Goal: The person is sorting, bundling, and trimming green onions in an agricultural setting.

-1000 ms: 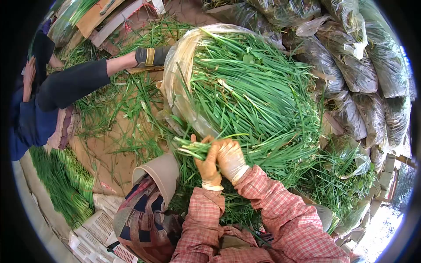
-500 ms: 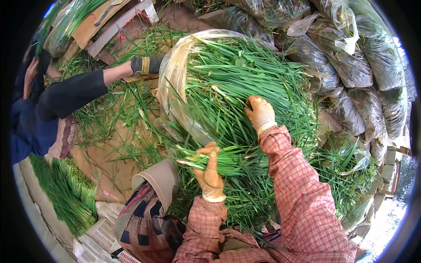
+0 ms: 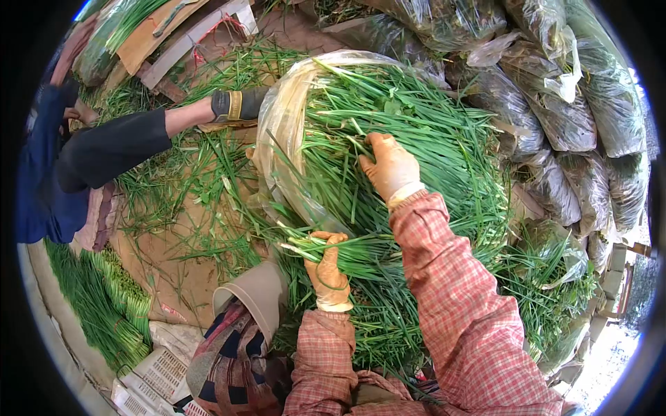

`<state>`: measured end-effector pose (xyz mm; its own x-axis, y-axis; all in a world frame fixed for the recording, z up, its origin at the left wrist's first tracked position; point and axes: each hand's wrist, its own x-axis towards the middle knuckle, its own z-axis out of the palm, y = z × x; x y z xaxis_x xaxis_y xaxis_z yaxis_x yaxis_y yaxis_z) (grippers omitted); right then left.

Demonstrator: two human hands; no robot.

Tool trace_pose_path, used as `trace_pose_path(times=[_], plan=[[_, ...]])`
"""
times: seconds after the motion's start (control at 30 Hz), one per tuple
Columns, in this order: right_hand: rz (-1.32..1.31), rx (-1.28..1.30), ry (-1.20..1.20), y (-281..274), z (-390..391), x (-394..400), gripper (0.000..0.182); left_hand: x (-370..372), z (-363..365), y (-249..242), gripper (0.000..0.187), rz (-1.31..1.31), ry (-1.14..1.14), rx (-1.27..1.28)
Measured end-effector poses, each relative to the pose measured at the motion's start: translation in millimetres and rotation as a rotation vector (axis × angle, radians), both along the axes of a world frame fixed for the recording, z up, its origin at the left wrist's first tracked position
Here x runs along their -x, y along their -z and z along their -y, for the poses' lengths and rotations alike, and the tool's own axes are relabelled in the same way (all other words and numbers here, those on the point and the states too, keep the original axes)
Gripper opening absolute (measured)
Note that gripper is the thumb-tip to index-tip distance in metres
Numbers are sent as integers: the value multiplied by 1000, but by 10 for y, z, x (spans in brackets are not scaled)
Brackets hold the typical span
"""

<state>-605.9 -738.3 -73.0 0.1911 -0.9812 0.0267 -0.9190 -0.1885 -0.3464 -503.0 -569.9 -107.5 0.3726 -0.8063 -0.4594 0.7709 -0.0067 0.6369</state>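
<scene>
From where I stand, the left hand [image 3: 329,270], gloved, has its fingers wrapped round a small bunch of green stalks [image 3: 357,256]; the pale ends project to the left of that grip, and the leaves trail to its right, over loose greens. The right hand [image 3: 392,166], also gloved, is ahead and to the right of the left grip, with thumb and forefinger drawn in beside a pale stalk [image 3: 356,127]; whether the fingertips have closed on it, I cannot tell. The heap [image 3: 437,132] lies beneath the right hand and spreads beyond it, bordered on the left by a crumpled plastic sheet [image 3: 281,132]. Assessment of handling: each stalk should weigh very little, be fairly firm at the pale end and limp towards the leaf tip. Leaves are likely to bend, crease or bruise under a hard squeeze, and may be slick if damp. The stalks in the heap cross and overlap, so a tug at the leaves could snag neighbours or tear. The sounder hold is judged to be near the pale end, with light finger pressure.
</scene>
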Motion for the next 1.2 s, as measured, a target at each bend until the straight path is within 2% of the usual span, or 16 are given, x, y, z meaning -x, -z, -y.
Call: trace_pose_path(times=[0.17,0.3,0.4,0.5,0.53,0.57,0.6,0.67,0.73,0.8,0.93,1.0,1.07,1.1,1.13,1.2], plan=[[45,-24,28,122,116,23,25,-11,3,-24,23,8,22,-1],[536,77,159,8,110,418,22,30,-1,-268,24,-1,35,50],[679,-109,226,-448,-237,481,17,92,41,-377,18,121,44,85],[382,9,-207,-362,-869,174,15,116,23,-370,40,86,41,163],[73,-218,-283,-217,-1049,-25,13,78,-9,-329,47,82,95,180],[298,-55,-313,-72,-1268,-127,14,91,-46,-338,50,112,84,119],[265,-83,-303,-102,-1462,-203,18,66,-73,-339,52,153,67,61],[448,-292,-142,-291,-1739,-299,33,-113,-229,-63,34,37,10,-54],[552,-61,-135,-618,-2006,-193,36,-161,-293,-155,27,49,26,3],[472,-37,27,-951,-2417,39,33,-145,-335,-413,25,100,78,99],[1324,-909,590,-752,-3229,464,39,-57,-630,-1077,20,475,247,300],[1549,-1004,621,-807,-3409,461,44,16,-887,-1366,16,610,299,448],[1692,-1107,647,-853,-3483,429,43,26,-1135,-1563,17,615,271,418],[1542,-937,556,-819,-3543,431,40,-16,-1216,-1639,18,584,234,394],[1185,-634,526,-850,-3564,447,35,-85,-1267,-1705,19,552,191,371],[1003,-294,510,-799,-3531,677,30,-251,-1344,-1860,20,650,128,316]])
